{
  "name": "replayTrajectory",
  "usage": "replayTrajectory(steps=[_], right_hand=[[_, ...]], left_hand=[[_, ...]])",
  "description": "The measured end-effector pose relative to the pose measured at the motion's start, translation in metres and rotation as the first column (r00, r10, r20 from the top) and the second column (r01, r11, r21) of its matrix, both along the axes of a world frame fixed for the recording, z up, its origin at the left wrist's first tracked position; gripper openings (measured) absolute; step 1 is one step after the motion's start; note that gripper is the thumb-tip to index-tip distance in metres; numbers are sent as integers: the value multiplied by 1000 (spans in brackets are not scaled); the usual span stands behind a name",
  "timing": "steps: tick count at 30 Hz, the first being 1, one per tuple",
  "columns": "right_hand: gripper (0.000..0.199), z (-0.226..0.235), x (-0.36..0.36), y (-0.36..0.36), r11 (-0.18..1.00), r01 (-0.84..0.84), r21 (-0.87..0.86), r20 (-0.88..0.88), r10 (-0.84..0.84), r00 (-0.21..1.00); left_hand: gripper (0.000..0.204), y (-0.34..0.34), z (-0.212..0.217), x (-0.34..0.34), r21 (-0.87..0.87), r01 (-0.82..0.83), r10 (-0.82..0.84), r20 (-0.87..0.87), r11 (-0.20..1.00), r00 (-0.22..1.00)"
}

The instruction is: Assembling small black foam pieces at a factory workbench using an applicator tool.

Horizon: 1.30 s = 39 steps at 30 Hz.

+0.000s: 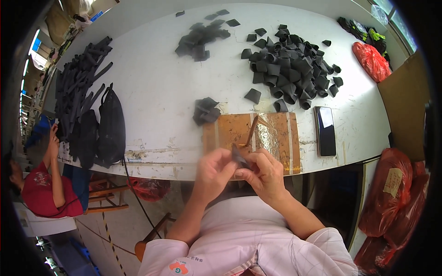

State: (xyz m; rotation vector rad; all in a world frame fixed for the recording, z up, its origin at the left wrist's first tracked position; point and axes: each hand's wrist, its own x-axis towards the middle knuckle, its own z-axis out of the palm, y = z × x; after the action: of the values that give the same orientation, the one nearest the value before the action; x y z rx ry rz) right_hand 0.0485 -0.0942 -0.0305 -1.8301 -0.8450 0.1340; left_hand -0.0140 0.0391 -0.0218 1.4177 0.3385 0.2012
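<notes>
Both my hands are raised over the front edge of the white table, with a small black fabric piece (239,158) pinched between them. My left hand (214,171), slightly blurred, grips it from the left with thumb and fingers. From the right, my right hand (266,174) has thumb and forefinger closed on it. Just beyond them lies a brown board (281,138) banded with tape, and a thin brown stick (252,129) slants above it. A small heap of black fabric pieces (206,111) touches the board's far left corner.
Black curled pieces (290,69) are heaped at the far right; flat ones (200,39) lie far centre. Black strips (80,78) and a black bag (112,126) lie left. A phone (326,131) rests right of the board. A co-worker (50,191) sits at left; red bags (386,193) stand right.
</notes>
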Motion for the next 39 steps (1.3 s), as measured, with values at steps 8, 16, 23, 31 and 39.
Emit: replayTrajectory(steps=[8, 16, 23, 31, 39], right_hand=[[30, 1, 1, -9, 988, 148, 42, 234, -153, 960], [20, 0, 10, 2, 996, -42, 74, 155, 30, 987], [20, 2, 4, 15, 996, 49, -77, 491, -5, 871], [16, -18, 14, 23, 977, 213, 31, 376, -209, 903], [3, 0, 21, 5, 875, 135, 464, -804, 353, 478]], left_hand=[[3, 12, -2, -3, 86, -10, 14, -46, 996, 999], [6, 8, 14, 0, 481, 89, -99, -3, 872, 995], [6, -18, -14, 1, 399, -311, 275, 145, 863, 950], [16, 0, -14, 11, -656, -147, 218, 28, 740, 976], [22, -5, 1, 12, -171, -234, 245, 41, 957, 969]])
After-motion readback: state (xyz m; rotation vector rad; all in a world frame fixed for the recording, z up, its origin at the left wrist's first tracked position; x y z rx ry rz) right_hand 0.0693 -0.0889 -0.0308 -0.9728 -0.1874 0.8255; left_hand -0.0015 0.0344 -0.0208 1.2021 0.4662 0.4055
